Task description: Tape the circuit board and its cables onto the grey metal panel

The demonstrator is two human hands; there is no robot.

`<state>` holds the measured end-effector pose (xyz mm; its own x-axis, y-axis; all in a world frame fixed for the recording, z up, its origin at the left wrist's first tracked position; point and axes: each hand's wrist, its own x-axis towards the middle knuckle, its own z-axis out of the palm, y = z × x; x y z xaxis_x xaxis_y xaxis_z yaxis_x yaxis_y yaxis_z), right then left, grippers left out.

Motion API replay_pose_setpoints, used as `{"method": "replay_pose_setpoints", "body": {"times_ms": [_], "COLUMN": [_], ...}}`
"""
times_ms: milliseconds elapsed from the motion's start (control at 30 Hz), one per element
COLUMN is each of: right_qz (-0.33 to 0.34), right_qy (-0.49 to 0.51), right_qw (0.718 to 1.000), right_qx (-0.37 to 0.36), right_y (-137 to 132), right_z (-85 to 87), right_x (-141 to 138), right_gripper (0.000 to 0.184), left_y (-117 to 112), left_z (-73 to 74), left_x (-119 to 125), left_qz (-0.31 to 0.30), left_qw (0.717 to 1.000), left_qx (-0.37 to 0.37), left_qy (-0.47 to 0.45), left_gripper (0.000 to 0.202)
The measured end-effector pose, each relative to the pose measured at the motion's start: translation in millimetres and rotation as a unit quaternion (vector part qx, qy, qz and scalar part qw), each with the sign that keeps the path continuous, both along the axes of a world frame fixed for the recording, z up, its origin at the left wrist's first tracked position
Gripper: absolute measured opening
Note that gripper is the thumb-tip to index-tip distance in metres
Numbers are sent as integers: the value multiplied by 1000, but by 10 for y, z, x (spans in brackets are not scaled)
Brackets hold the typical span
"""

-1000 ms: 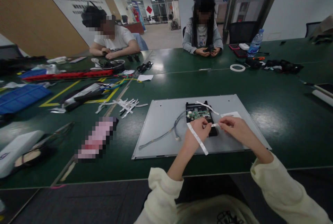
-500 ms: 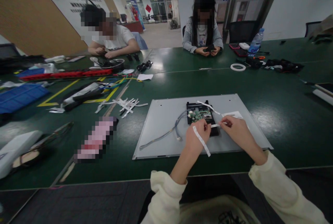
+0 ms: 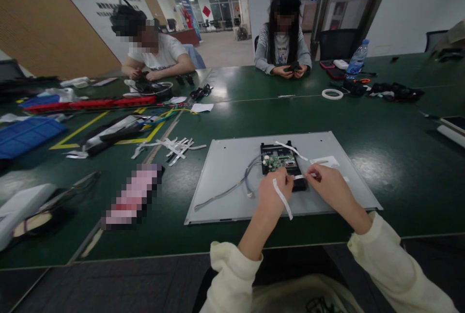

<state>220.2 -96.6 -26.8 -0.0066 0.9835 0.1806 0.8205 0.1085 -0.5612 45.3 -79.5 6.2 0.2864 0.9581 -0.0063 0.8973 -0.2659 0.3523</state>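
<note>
My left hand [image 3: 275,190] and my right hand [image 3: 329,184] pinch the two ends of a short white strip [image 3: 299,177], which looks like tape. The strip spans the gap between my fingers, over the lower part of a black frame [image 3: 300,186] with a green circuit board [image 3: 279,162]. Another white strip [image 3: 282,199] clings to the back of my left hand and hangs down. A further strip lies across the frame's upper right corner. Grey cables [image 3: 232,188] run left from the board. All this rests on a flat grey metal panel [image 3: 221,167].
Left of the panel lie a pile of white strips [image 3: 178,149] and a pixelated pink phone-like object [image 3: 134,194]. Blue trays [image 3: 31,133] and wiring sit farther left. Across the table are two people, a tape roll [image 3: 332,94] and a water bottle [image 3: 358,59].
My hands stay nearly in place, with the strip still between them and the right hand shifted very slightly. The person at the far left has moved their head and hands a little left.
</note>
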Motion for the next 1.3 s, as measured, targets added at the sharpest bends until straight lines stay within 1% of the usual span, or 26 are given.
{"method": "replay_pose_setpoints", "body": {"times_ms": [133, 233, 367, 533, 800, 967, 1067, 1167, 1233, 1300], "right_qz": [-7, -29, -73, -104, -114, -114, -106, -74, -32, 33], "right_qy": [-55, -100, -145, -175, -184, -155, -112, -49, -4, 26], "right_qw": [998, 994, 987, 979, 976, 981, 986, 990, 989, 980], "right_qx": [13, 21, 3, -18, -1, 33, 63, 106, 148, 193], "right_y": [-15, -39, -70, -97, -115, -128, -130, -135, -161, -216], "right_z": [2, 17, 23, 18, -18, -14, -5, 18, 55, 110], "right_x": [-39, -58, -40, 21, 62, 71, 77, 67, 33, -36], "right_gripper": [16, 16, 14, 16, 16, 13, 11, 11, 13, 16], "left_y": [-5, -13, -15, -27, -40, -36, -50, -56, -49, -34], "left_z": [13, 30, 55, 77, 2, -3, -7, -20, -27, -30], "left_x": [23, 34, 38, 9, -95, -134, -160, -191, -209, -223], "left_qz": [-10, -9, -1, 10, 32, 33, 31, 33, 37, 41], "left_qw": [999, 999, 998, 997, 997, 998, 999, 997, 992, 982], "left_qx": [-3, -3, -10, -12, 8, 18, 29, 40, 42, 42], "left_qy": [31, 50, 68, 74, 71, 50, 15, -54, -117, -182], "left_gripper": [22, 22, 23, 24, 21, 19, 16, 13, 15, 20]}}
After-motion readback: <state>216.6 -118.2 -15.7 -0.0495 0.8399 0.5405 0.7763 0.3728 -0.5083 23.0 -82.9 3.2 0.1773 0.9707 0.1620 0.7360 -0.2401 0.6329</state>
